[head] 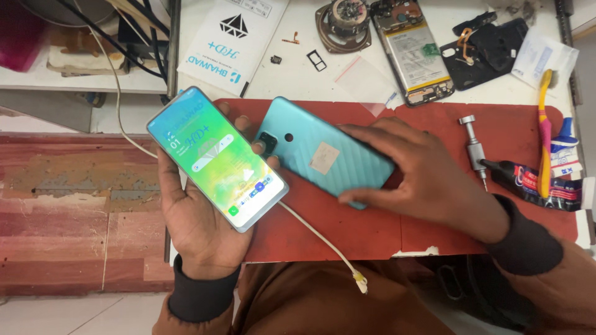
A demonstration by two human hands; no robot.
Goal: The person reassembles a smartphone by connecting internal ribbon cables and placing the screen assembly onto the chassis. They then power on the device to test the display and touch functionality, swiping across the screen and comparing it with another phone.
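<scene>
Your left hand (205, 217) cradles a phone (217, 158) at centre left of the frame, screen up and lit, palm under its back and fingers wrapped round its edges, so the display faces you and can be read. A white cable (316, 239) runs out from beneath it toward the lower middle, its plug end hanging loose over your lap.

Your right hand (428, 180) lies spread over a teal back cover (323, 152) at the centre, fingers wide along its right end and thumb at its lower edge, pressing it flat on the red mat (372, 229). The cover lies outer side up, its camera cutout just beside the phone, with a pale sticker near its middle. Held this way it cannot slide, and it sits close enough to the phone to compare the two.

The mat covers the near part of the white desk (298, 74). At right on the mat lie a small screwdriver (475, 152), a glue tube (534, 183) and a toothbrush (545, 133). Along the top of the frame are an opened phone (413, 53) with its battery showing, a black cover (490, 49), a round speaker (343, 25), a SIM tray (316, 60) and a white packet (233, 43). At left, below the desk edge, you see a worn red-and-pale floor (74, 223), and dark cables (133, 37) cross the upper left corner.
</scene>
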